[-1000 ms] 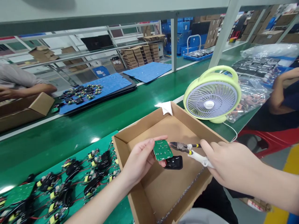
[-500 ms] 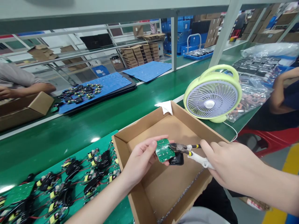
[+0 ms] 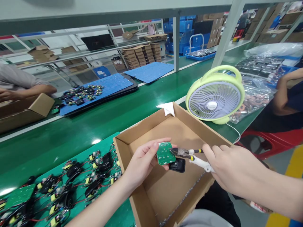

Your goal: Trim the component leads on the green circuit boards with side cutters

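Note:
Over the cardboard box, my left hand pinches a green circuit board by its left edge, solder side facing up. A black plastic piece shows just under the board's lower right corner; how it is joined to the board is hidden. My right hand is wrapped around the handles of diagonal cutters, one handle covered in white. The dark jaws point left and meet the right part of the board. Whether the tips touch a lead is too small to tell.
Wired circuit boards with black parts crowd the green mat at left. A lime-green fan stands behind the box. Co-workers' arms show at far left and right. More assemblies lie on a blue sheet across the green conveyor.
The board in my left hand has turned a little and shifted slightly left and down. The cutters have moved slightly left with it. Both grips are unchanged.

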